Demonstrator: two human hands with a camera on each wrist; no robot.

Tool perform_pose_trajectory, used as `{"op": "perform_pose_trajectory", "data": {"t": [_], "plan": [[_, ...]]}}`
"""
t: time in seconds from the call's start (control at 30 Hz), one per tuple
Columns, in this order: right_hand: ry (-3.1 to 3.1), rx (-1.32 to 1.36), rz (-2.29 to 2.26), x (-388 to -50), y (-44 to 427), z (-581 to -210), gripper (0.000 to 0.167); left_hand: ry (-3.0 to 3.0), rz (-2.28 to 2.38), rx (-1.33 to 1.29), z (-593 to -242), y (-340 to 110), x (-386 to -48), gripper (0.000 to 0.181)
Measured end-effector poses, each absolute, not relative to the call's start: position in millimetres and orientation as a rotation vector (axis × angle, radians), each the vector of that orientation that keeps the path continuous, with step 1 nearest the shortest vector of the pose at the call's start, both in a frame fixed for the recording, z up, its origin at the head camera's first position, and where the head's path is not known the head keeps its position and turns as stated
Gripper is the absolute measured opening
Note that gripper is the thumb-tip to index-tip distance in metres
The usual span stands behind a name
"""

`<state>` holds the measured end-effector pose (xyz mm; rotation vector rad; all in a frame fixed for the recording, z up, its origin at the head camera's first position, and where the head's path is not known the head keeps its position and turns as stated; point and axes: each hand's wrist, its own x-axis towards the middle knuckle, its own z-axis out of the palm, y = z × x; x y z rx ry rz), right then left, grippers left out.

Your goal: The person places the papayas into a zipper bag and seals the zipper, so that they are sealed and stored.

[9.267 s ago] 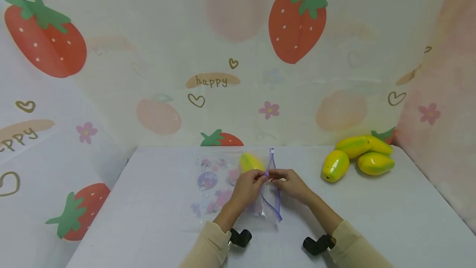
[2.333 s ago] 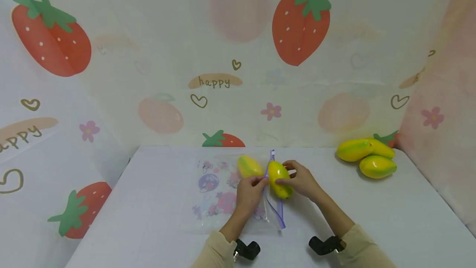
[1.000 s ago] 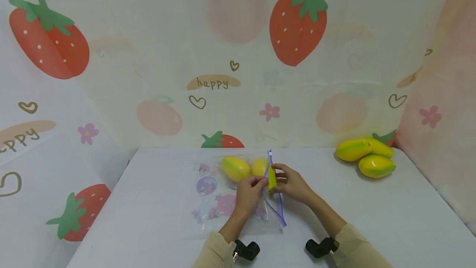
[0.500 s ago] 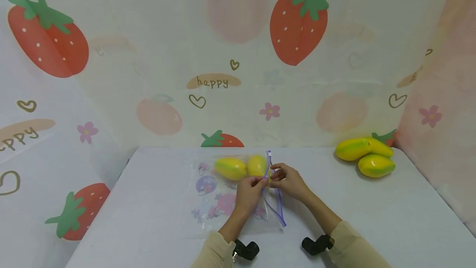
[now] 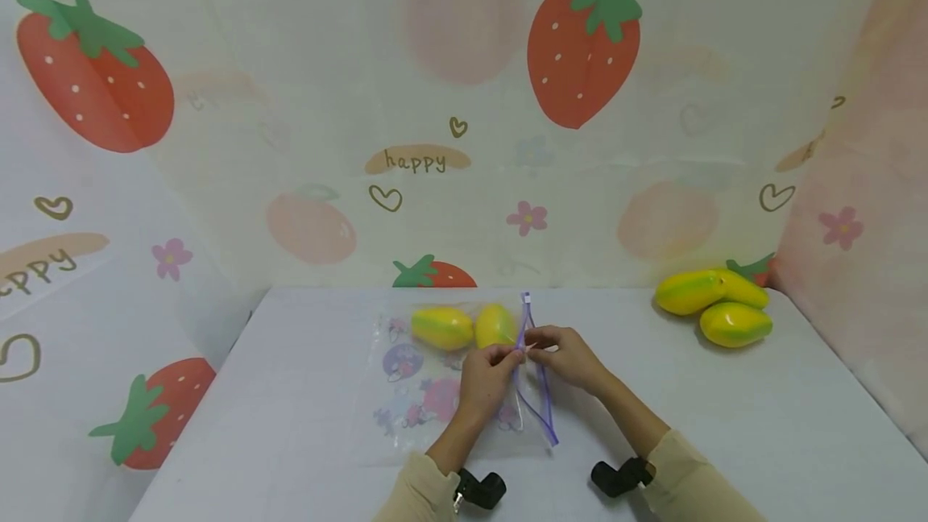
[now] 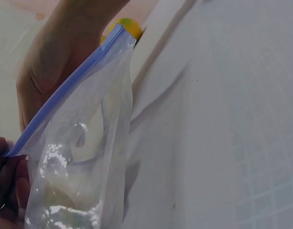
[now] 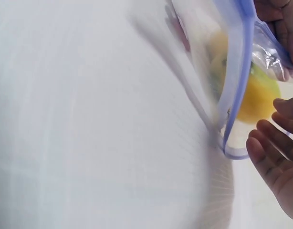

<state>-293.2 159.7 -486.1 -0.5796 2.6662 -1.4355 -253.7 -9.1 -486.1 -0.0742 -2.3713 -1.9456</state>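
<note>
— Why is the rim (image 7: 243, 71) of the bag (image 5: 442, 397) pinched by the left hand (image 5: 484, 381)?
— Presumably so it is parted; two fruits (image 5: 442, 329) are held inside, three others (image 5: 735, 325) are grouped far right.
— And the right hand (image 5: 569, 357)?
— Nothing is gripped; its fingers (image 7: 262, 160) are bent beside the rim.

I am looking at a white table (image 5: 290, 441) running back to a pale printed backdrop (image 5: 348, 39). On that, I am seeing a red strawberry (image 5: 582, 55) hanging point-down, right of centre, with a "happy" label (image 5: 417, 159), a pink flower (image 5: 527, 218) and a faded orange print (image 5: 669, 220) sitting lower. Another strawberry (image 5: 163, 409) is showing, tilted, on the left side panel (image 5: 43, 425), and a pinkish panel (image 5: 863, 321) is closing off the right.
</note>
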Motion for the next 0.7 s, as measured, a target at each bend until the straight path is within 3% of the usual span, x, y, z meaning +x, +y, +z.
{"op": "perform_pose_trajectory", "data": {"t": [0.7], "plan": [[2.722, -0.535, -1.332, -298.2, 191.7, -471.4, 0.034, -2.399, -1.948, -0.076, -484.7, -13.8, -250.7, 0.023]]}}
